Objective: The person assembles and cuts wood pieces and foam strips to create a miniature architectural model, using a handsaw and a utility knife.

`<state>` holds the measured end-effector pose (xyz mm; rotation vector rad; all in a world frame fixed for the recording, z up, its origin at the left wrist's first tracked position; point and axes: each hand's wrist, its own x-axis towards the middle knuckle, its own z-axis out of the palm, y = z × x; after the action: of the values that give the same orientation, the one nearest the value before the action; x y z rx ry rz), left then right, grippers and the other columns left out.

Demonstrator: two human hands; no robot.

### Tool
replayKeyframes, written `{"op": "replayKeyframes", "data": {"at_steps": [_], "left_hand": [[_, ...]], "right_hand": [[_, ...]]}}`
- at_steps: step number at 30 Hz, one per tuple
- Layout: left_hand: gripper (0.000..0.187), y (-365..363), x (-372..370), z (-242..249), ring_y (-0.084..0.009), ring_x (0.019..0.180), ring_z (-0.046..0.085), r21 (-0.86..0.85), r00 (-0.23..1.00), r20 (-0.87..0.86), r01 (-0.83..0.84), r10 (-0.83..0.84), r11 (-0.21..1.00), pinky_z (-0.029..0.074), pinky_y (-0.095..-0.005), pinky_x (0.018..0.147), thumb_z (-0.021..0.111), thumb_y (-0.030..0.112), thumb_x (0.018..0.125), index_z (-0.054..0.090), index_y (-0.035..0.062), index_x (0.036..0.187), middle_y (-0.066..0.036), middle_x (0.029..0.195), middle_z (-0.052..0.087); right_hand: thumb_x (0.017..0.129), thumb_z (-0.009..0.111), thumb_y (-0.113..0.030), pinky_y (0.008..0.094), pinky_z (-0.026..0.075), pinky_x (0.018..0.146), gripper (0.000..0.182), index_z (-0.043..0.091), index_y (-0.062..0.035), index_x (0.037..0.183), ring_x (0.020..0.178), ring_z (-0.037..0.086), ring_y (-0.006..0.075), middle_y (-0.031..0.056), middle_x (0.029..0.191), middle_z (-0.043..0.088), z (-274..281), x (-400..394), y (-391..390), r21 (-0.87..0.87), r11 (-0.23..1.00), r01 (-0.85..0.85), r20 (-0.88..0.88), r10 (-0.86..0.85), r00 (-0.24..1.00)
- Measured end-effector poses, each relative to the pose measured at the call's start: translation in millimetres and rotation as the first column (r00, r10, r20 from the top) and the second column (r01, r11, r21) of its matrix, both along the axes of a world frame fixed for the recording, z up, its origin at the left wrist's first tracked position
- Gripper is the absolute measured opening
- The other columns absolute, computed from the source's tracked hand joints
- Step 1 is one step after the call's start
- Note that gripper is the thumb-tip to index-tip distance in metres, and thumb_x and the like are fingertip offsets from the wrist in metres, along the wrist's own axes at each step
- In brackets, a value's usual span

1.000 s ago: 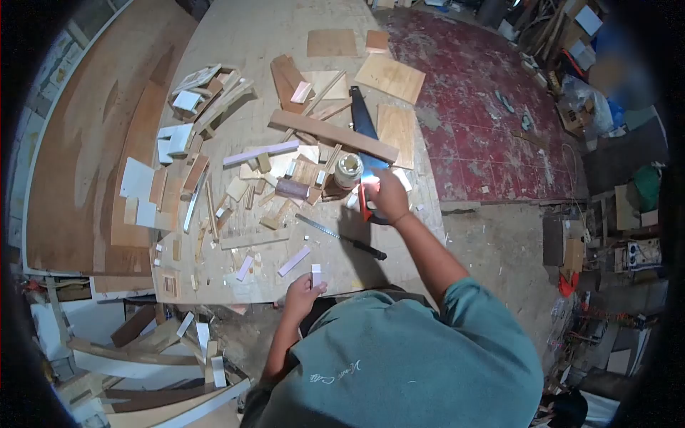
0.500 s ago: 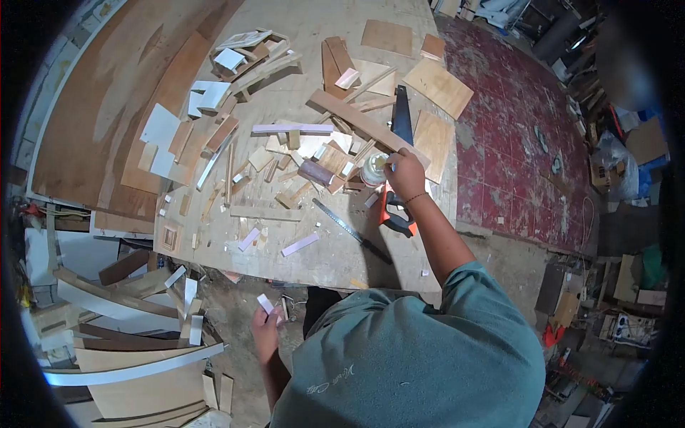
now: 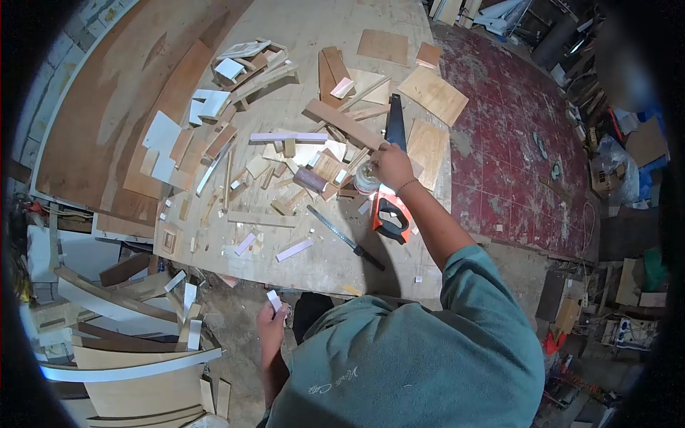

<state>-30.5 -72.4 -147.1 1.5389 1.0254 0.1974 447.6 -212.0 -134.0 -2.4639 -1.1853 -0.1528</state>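
Note:
My left hand [image 3: 271, 321], low beside the table's front edge, is closed around a small white block [image 3: 274, 299] that sticks up past the fingers. Out over the table, my right hand [image 3: 392, 167] has its fingers pressed together at the mouth of a glass jar [image 3: 366, 178]; what they hold, if anything, is hidden. The long wooden strip [image 3: 342, 123] passes under or beside that hand. A handsaw lies beneath, its orange and black handle [image 3: 391, 217] below my wrist and its dark blade [image 3: 394, 121] beyond.
A thin saw blade with a black handle [image 3: 346, 239] lies on the table [image 3: 321, 274]. Wood offcuts and a purple-brown cylinder [image 3: 310, 180] crowd the middle. Small wooden frames [image 3: 253, 68] stand at the far left. Curved wooden pieces [image 3: 128, 371] are stacked on the floor at left.
My right hand has shifted slightly left and turned, its fingers now lower over the jar. My left hand has come a little up and right with the white block. The whole view has shifted slightly.

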Motion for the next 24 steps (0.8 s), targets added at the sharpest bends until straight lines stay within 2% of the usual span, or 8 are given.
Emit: {"op": "replayKeyframes", "data": {"at_steps": [4, 6, 8, 11, 18, 20, 21, 24], "left_hand": [[0.013, -0.1, 7.9, 4.7, -0.0085, 0.073, 0.055, -0.07, 0.996, 0.088, -0.024, 0.03, 0.997, 0.044, -0.0245, 0.065, 0.063, 0.008, 0.088, 0.06, -0.0018, 0.096, -0.001, 0.081, 0.062], [0.012, 2.5, 11.6, 4.5, -0.0083, 0.074, 0.056, -0.089, 0.993, 0.112, -0.013, 0.023, 0.996, 0.044, -0.0239, 0.065, 0.062, 0.007, 0.088, 0.06, -0.0021, 0.096, -0.002, 0.082, 0.062], [0.013, 4.5, 13.9, 4.2, -0.0079, 0.075, 0.057, -0.046, 0.998, 0.063, -0.013, 0.016, 0.999, 0.043, -0.0229, 0.065, 0.062, 0.006, 0.089, 0.06, -0.0024, 0.099, -0.002, 0.084, 0.063], [0.014, 4.8, 17.1, 5.9, -0.0076, 0.076, 0.057, -0.069, 0.993, 0.113, -0.017, 0.025, 0.997, 0.043, -0.0225, 0.065, 0.062, 0.006, 0.089, 0.06, -0.0023, 0.101, -0.002, 0.084, 0.063], [0.016, 5.4, 23.5, 11.0, -0.0091, 0.075, 0.059, -0.074, 0.993, 0.119, 0.022, -0.013, 0.997, 0.046, -0.0232, 0.067, 0.061, 0.005, 0.089, 0.06, -0.0023, 0.103, -0.002, 0.085, 0.063], [0.02, 8.3, 25.7, 7.5, -0.0107, 0.077, 0.061, -0.174, 0.992, 0.122, 0.0, 0.022, 0.985, 0.048, -0.0237, 0.069, 0.06, 0.004, 0.088, 0.058, -0.0029, 0.107, -0.004, 0.09, 0.064], [0.02, 8.8, 28.2, 10.5, -0.0107, 0.077, 0.061, -0.171, 0.992, 0.123, 0.009, 0.012, 0.985, 0.048, -0.0237, 0.069, 0.06, 0.004, 0.088, 0.058, -0.0029, 0.107, -0.004, 0.09, 0.064], [0.025, 11.8, 41.9, 19.0, -0.0116, 0.081, 0.062, -0.2, 0.991, 0.132, 0.015, 0.011, 0.98, 0.048, -0.0236, 0.07, 0.061, 0.003, 0.087, 0.057, -0.0044, 0.111, -0.006, 0.095, 0.065]], "right_hand": [[0.07, 0.067, -0.014, 0.0397, 0.051, 0.073, 0.006, 0.067, -0.0101, 0.075, 0.083, 0.059, 0.0307, 0.0095, 0.085, 0.062, -6.2, 1.0, 2.3, -0.014, 0.999, 0.031, 0.032, -0.03, 0.999], [0.071, 0.064, -0.015, 0.0418, 0.053, 0.072, 0.011, 0.07, -0.0079, 0.076, 0.087, 0.061, 0.0315, 0.012, 0.089, 0.065, -10.7, -0.1, 3.2, -0.077, 0.99, 0.118, 0.008, -0.118, 0.993], [0.071, 0.064, -0.016, 0.0422, 0.053, 0.071, 0.012, 0.071, -0.0078, 0.076, 0.087, 0.061, 0.0316, 0.0119, 0.09, 0.065, -8.6, -0.8, 1.3, -0.071, 0.992, 0.1, 0.013, -0.1, 0.995], [0.07, 0.066, -0.017, 0.0425, 0.053, 0.072, 0.012, 0.07, -0.0076, 0.076, 0.088, 0.061, 0.0316, 0.0117, 0.09, 0.064, 2.8, -6.5, -1.0, -0.043, 0.996, 0.078, -0.006, -0.078, 0.997], [0.072, 0.067, -0.013, 0.0425, 0.046, 0.072, 0.009, 0.065, -0.0079, 0.079, 0.079, 0.057, 0.0325, 0.0112, 0.085, 0.062, 50.5, -12.9, -24.8, 0.289, 0.955, 0.069, 0.014, -0.076, 0.997], [0.075, 0.066, -0.013, 0.0421, 0.045, 0.072, 0.007, 0.065, -0.0072, 0.079, 0.079, 0.057, 0.0329, 0.011, 0.083, 0.063, 69.2, -15.5, -35.7, 0.4, 0.912, 0.089, 0.01, -0.101, 0.995], [0.075, 0.066, -0.013, 0.0421, 0.045, 0.072, 0.007, 0.065, -0.0072, 0.079, 0.079, 0.057, 0.0329, 0.011, 0.083, 0.063, 78.5, -17.4, -42.2, 0.403, 0.91, 0.096, 0.01, -0.11, 0.994], [0.077, 0.066, -0.014, 0.0415, 0.044, 0.072, 0.009, 0.066, -0.0051, 0.077, 0.079, 0.057, 0.0328, 0.0131, 0.08, 0.064, 100.8, -23.6, -63.0, 0.533, 0.816, 0.224, -0.088, -0.209, 0.974]]}}
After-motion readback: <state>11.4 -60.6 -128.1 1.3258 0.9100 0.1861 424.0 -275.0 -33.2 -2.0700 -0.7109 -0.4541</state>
